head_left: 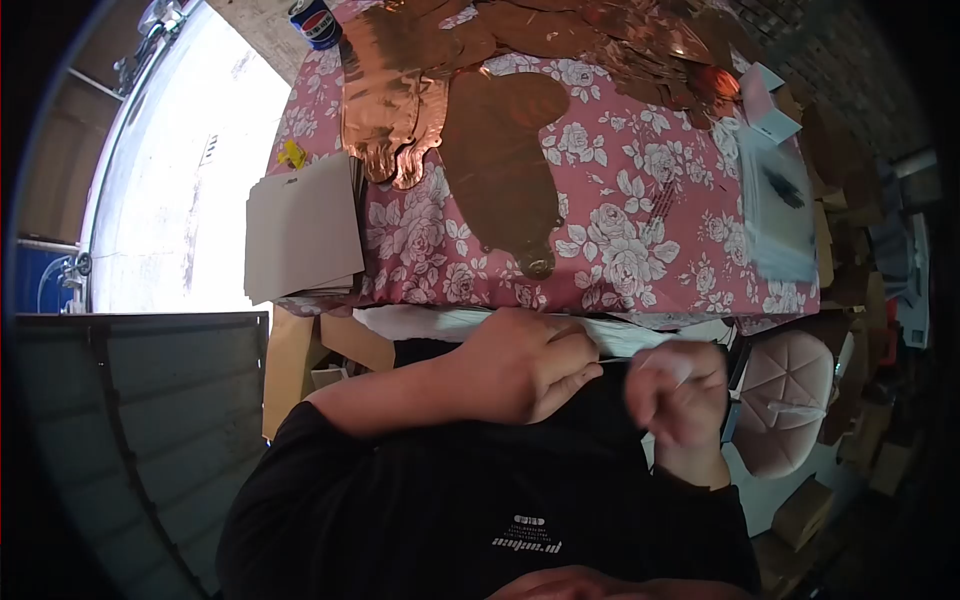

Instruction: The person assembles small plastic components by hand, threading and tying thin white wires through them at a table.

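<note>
My left hand (pixel 525 368) is closed in front of my body, just below the table's front edge, thumb and fingertips pressed together. Facing it, my right hand (pixel 682 392) has its fingers curled in and is slightly blurred. A thin pale line shows between the two hands; I cannot tell what it is. On the table ahead lies a flat, uninflated copper foil balloon (pixel 505 165), rounded with small lobes. Shinier copper foil balloons (pixel 392 110) lie to its left, overlapping one another.
The table wears a pink rose-patterned cloth (pixel 620 230). Grey-brown card sheets (pixel 303 232) are stacked at its left, near a yellow scrap (pixel 291 154) and a soda can (pixel 315 25). More copper foil (pixel 640 50), a white box (pixel 770 105) and clear plastic bags (pixel 780 220) lie right. A padded seat (pixel 785 400) stands beside me.
</note>
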`<state>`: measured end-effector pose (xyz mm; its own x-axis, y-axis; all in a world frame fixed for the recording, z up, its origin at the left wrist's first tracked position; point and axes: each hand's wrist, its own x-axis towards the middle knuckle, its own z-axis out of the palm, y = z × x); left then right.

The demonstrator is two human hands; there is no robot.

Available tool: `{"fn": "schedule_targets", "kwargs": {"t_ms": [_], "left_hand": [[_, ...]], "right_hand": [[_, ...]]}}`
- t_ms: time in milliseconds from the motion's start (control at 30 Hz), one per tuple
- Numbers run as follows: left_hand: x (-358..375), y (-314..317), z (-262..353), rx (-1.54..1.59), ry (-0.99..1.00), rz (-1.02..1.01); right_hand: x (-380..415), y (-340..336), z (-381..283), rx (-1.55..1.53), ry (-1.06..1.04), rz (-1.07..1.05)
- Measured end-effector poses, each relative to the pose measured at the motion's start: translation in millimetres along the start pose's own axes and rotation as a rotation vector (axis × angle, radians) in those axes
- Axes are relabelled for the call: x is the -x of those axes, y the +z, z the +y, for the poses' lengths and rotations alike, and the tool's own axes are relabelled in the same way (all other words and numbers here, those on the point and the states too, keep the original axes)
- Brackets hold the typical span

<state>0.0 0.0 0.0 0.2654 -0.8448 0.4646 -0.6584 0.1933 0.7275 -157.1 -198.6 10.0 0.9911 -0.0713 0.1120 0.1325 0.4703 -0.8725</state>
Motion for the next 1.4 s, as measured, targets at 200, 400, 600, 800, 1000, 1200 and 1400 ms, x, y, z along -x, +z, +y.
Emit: {"fn": "schedule_targets", "kwargs": {"t_ms": [200, 400, 600, 800, 1000, 1200, 1400], "left_hand": [[-6, -4, 5, -0.075, 0.028, 0.116], [-2, -1, 3, -0.039, -0.014, 0.052], [-2, -5, 8, -0.083, 0.022, 0.143], [2, 4, 2, -0.04, 0.009, 0.05], [-1, -1, 11, -0.118, 0.062, 0.132], [5, 16, 3, -0.078, 0.084, 0.05], [0, -3, 15, -0.073, 0.078, 0.051]], "right_hand": [[-12, -5, 12, 1.018, 0.004, -0.005], [6, 19, -1, -0.089, -0.016, 0.273], [-5, 2, 17, 0.892, 0.133, 0.027], [3, 28, -8, -0.012, 0.023, 0.222], [-1, -1, 10, 0.985, 0.001, 0.121], [11, 24, -2, 0.068, -0.011, 0.222], [4, 6, 15, 0.819, 0.007, 0.216]]}}
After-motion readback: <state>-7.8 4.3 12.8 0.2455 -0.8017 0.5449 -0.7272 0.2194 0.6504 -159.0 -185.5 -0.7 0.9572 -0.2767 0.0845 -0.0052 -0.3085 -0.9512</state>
